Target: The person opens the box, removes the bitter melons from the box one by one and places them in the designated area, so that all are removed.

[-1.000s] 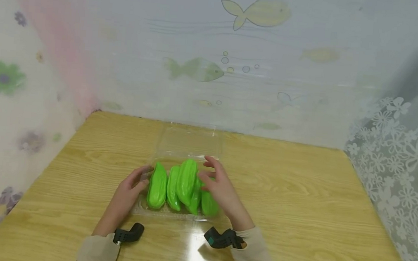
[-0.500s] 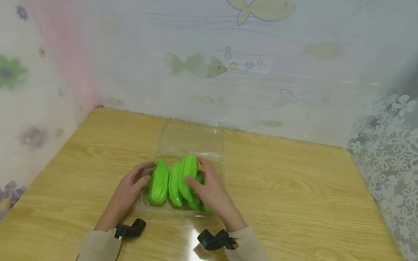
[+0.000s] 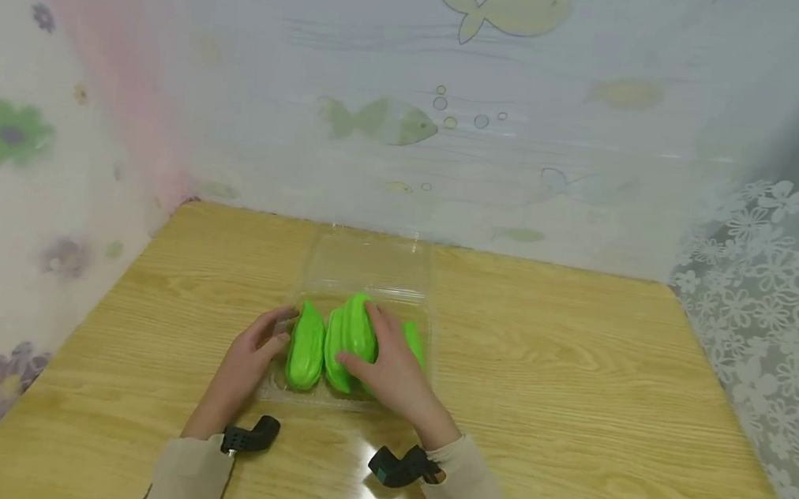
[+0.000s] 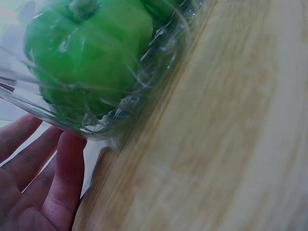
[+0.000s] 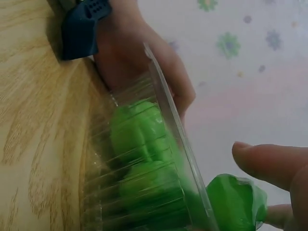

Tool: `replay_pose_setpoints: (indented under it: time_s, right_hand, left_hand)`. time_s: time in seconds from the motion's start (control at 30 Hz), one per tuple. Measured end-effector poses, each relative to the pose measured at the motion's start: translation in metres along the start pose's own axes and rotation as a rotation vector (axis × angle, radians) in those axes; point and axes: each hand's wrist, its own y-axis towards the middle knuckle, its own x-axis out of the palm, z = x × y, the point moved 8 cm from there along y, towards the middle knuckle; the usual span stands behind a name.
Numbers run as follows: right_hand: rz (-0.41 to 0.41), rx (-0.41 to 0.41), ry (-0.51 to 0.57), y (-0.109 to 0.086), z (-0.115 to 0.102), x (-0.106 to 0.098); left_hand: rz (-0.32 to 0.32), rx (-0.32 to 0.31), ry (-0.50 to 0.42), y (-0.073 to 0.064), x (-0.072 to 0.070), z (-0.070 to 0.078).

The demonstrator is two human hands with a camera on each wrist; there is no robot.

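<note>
Several long, ridged green peppers lie in a clear plastic box, whose hinged lid (image 3: 369, 267) is folded back. My right hand (image 3: 396, 372) holds the topmost pepper (image 3: 359, 327), thumb at its near side and fingers at its far right. In the right wrist view the thumb (image 5: 269, 161) stands beside this pepper (image 5: 236, 202), above the box rim. My left hand (image 3: 243, 363) rests against the box's left side, its fingertips touching the outer wall in the left wrist view. Inside that wall lies the leftmost pepper (image 3: 306, 348). Another pepper (image 3: 413, 342) shows partly behind my right hand.
The box stands on a wood-grain table (image 3: 560, 374). A pale curtain with fish prints (image 3: 382, 121) hangs behind it, and flowered cloth (image 3: 795, 292) borders the right side. Black camera mounts (image 3: 398, 467) are strapped to both wrists.
My right hand has moved left from the box's right side and taken hold of the topmost pepper, which has shifted slightly left. My left hand has stayed at the box's left side.
</note>
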Motion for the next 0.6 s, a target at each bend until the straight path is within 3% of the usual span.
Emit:
replay_pose_setpoints:
  time_s: [0.23, 0.6]
  right_hand:
    - [0.01, -0.035, -0.033, -0.0007, -0.0001, -0.0017]
    - [-0.066, -0.054, 0.061, -0.0019, -0.0007, -0.0084]
  left_hand:
    - [-0.012, 0.003, 0.006, 0.0018, 0.002, -0.0005]
    - [0.002, 0.006, 0.002, 0.0012, 0.0024, 0.0008]
